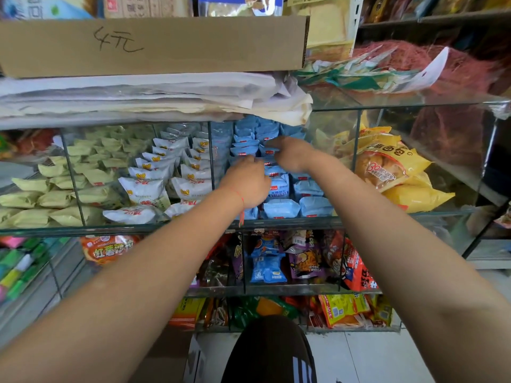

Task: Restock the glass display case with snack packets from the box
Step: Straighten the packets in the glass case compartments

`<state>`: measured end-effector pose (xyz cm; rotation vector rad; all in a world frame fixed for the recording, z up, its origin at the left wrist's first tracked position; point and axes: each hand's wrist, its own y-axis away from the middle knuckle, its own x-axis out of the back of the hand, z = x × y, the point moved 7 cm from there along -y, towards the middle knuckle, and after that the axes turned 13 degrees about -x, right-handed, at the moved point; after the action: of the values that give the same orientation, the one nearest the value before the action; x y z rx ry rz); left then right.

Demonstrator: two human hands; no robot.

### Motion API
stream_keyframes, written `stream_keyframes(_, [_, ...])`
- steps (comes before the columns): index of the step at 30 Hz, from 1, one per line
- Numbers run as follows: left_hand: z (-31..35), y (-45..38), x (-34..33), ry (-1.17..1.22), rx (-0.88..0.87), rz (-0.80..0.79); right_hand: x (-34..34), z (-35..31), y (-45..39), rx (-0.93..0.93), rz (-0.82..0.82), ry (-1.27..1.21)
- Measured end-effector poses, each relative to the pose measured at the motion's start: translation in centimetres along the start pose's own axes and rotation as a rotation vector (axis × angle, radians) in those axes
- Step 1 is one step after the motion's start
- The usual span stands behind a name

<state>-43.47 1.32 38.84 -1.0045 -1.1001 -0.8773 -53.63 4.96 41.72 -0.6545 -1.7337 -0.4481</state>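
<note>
Both hands are reached into the blue-packet compartment of the glass display case (276, 221), on its upper shelf between the white packets (146, 189) and the yellow bread bags (398, 172). The left hand (247, 183) is laid over the middle rows of blue snack packets (280, 208), its fingers (250, 159) bent down among them; whether a packet is actually gripped cannot be told. The right hand (293, 156) is set further back, fingers curved onto the upper rows, and its hold is equally hidden. The supply box is not seen in this view. The compartment looks nearly full, so the main risk is judged to be crowding: a packet forced in could push the front row over the low glass lip and onto the shelf below. The stacked rear rows could be toppled by a careless withdrawal, and the upright glass divider (211, 153) could be knocked by a wrist.
</note>
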Motion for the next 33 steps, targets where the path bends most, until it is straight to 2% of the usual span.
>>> stream_keyframes(4, [0.1,1.3,-2.8,0.019,-0.004,-0.036,-2.7,-0.6,-0.1,-0.006,-0.122,0.124])
stream_keyframes(9, [0.3,1.6,-2.9,0.017,-0.009,-0.048,-2.6,-0.6,-0.9,-0.031,-0.074,0.186])
stream_keyframes(12, [0.2,1.7,-3.0,0.022,0.002,-0.047,-2.0,-0.5,-1.6,-0.138,-0.041,0.069])
stream_keyframes(16, [0.1,1.8,-3.0,0.022,0.006,-0.047,-2.4,-0.6,-2.4,-0.164,-0.109,0.155])
stream_keyframes(20, [0.2,1.8,-3.1,0.012,0.009,-0.057,-2.6,-0.6,-2.6,-0.174,-0.118,0.117])
stream_keyframes(23, [0.2,1.9,-3.0,0.012,0.011,-0.06,-1.4,-0.2,-3.1,-0.204,-0.058,0.029])
stream_keyframes(27, [0.2,1.9,-3.0,0.014,0.015,-0.057,-0.3,-0.1,-4.0,-0.204,0.051,0.049])
stream_keyframes(33, [0.1,1.7,-3.0,0.023,0.016,-0.05,-3.0,-0.5,-4.7,-0.144,-0.021,0.104])
